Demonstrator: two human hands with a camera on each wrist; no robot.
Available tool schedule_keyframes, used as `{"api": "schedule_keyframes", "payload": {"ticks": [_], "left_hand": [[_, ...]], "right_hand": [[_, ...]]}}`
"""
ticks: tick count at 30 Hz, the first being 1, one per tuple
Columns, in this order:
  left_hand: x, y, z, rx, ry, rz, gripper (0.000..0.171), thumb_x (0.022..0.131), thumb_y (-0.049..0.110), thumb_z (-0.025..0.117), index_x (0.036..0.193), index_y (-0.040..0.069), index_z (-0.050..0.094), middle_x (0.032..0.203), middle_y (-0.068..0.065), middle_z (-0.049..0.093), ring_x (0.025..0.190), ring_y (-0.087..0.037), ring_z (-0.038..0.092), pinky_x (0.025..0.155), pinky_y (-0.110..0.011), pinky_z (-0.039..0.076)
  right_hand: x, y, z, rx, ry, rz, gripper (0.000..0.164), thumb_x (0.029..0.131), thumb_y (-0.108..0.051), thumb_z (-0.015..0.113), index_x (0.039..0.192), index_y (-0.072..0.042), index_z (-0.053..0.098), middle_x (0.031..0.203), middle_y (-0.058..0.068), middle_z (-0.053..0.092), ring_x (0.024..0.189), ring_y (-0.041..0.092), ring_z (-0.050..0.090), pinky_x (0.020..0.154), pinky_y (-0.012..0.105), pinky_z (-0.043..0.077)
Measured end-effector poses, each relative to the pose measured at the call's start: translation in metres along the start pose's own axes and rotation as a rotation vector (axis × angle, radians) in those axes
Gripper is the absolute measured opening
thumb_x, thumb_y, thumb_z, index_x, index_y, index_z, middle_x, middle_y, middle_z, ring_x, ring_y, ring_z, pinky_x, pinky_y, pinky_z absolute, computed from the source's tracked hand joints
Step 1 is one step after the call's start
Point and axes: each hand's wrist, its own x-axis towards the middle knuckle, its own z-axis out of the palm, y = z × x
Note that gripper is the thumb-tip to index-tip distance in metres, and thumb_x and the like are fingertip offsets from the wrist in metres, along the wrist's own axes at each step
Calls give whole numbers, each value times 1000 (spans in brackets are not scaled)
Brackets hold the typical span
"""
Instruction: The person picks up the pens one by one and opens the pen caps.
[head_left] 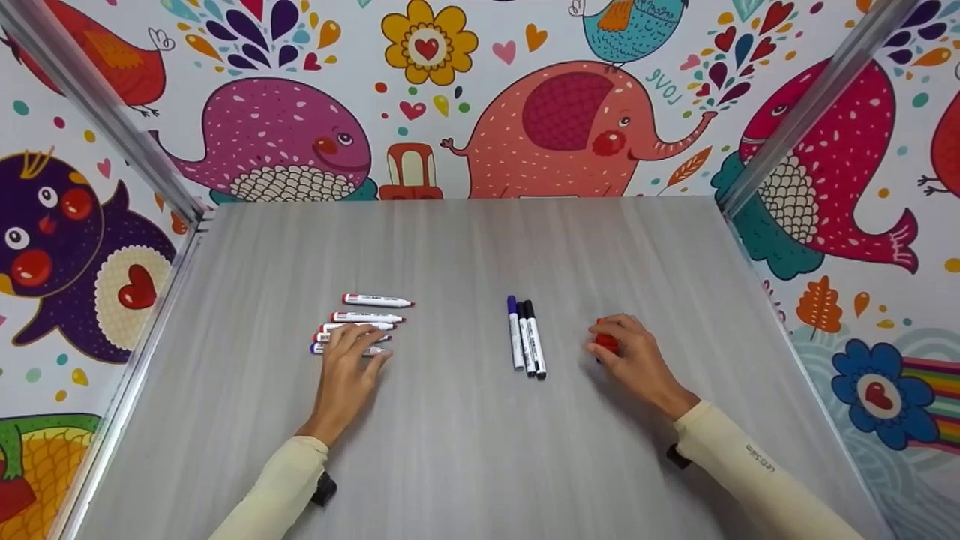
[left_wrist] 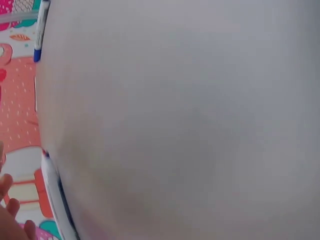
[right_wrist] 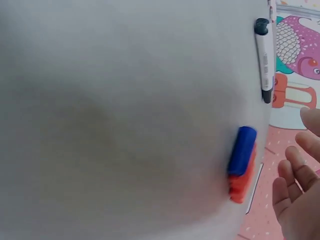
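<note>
On the left of the table, several uncapped white markers [head_left: 367, 317] lie in a stack of rows, mostly with red ends; the nearest marker [head_left: 321, 349] has a blue end. Over the nearer ones reaches my left hand [head_left: 345, 367], fingers bent downward; whether it touches them cannot be told. In the right wrist view, a blue marker cap [right_wrist: 243, 151] lies beside red caps [right_wrist: 240, 189] on the tabletop. My right hand [head_left: 634, 360] is at these caps, its fingers loosely bent around them and apart from them in the right wrist view [right_wrist: 300, 200].
Between the hands lie three capped markers, one purple marker [head_left: 514, 330] and two black ones [head_left: 533, 337], side by side. The grey wood-grain table [head_left: 450, 450] is bordered by metal posts [head_left: 817, 112] and walls [head_left: 427, 97] printed with cartoon animals.
</note>
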Motion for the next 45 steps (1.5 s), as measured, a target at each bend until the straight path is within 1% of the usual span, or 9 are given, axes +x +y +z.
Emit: {"api": "schedule_keyframes", "payload": {"ticks": [2, 4, 10, 22, 30, 35, 38, 42, 45], "left_hand": [[0, 7, 6, -31, -26, -10, 38, 83, -5, 92, 120, -5, 80, 122, -14, 76, 119, -36, 60, 106, -48, 41], [0, 14, 12, -58, -48, -17, 38, 85, -4, 91, 122, -5, 80, 124, -14, 76, 120, -34, 61, 107, -45, 42], [3, 32, 32, -127, -92, -32, 38, 87, -2, 90, 123, -5, 79, 125, -11, 76, 122, -33, 62, 106, -47, 48], [7, 58, 62, -236, -215, -110, 43, 93, 5, 88, 132, -5, 75, 137, -17, 73, 137, -38, 58, 115, -58, 45], [7, 72, 80, -262, -248, -185, 52, 93, 10, 89, 139, -6, 71, 145, -19, 70, 148, -50, 48, 123, -64, 37], [5, 84, 93, -237, -278, -248, 58, 94, 16, 89, 143, -6, 69, 150, -21, 66, 155, -50, 40, 126, -66, 31], [4, 92, 100, -232, -308, -278, 61, 94, 20, 88, 146, -6, 66, 154, -22, 62, 158, -49, 35, 129, -69, 22], [3, 100, 108, -229, -325, -277, 65, 93, 22, 89, 147, -6, 65, 157, -24, 60, 159, -51, 32, 128, -74, 13], [2, 105, 114, -226, -320, -275, 65, 93, 21, 90, 146, -6, 65, 157, -24, 60, 159, -52, 32, 127, -76, 14]], "right_hand": [[5, -3, 2, 3, -25, 8, 31, 91, -3, 90, 120, 4, 80, 123, 10, 73, 118, 30, 66, 99, 51, 59], [10, -6, 5, 8, -50, 13, 32, 92, -4, 89, 121, 4, 79, 125, 10, 72, 120, 31, 65, 101, 54, 58], [25, -14, 19, 37, -122, 31, 39, 96, -8, 87, 130, 6, 75, 133, 15, 70, 128, 36, 63, 106, 55, 53], [42, -28, 43, 89, -247, 150, 57, 102, -22, 82, 150, 3, 63, 156, 19, 56, 148, 39, 48, 122, 59, 41], [53, -25, 51, 86, -271, 142, 64, 101, -21, 82, 154, 4, 58, 161, 22, 51, 151, 42, 45, 125, 61, 37], [60, -24, 56, 77, -277, 144, 64, 102, -21, 82, 156, 3, 57, 164, 24, 49, 153, 43, 42, 126, 61, 35], [62, -24, 60, 78, -286, 153, 65, 102, -22, 81, 157, 2, 56, 165, 24, 47, 155, 43, 41, 127, 62, 34], [65, -24, 66, 80, -301, 165, 67, 103, -23, 80, 160, -1, 54, 169, 24, 43, 157, 44, 37, 127, 62, 32], [69, -21, 71, 70, -307, 165, 68, 103, -26, 80, 161, -3, 53, 171, 23, 41, 159, 43, 34, 128, 64, 30]]}}
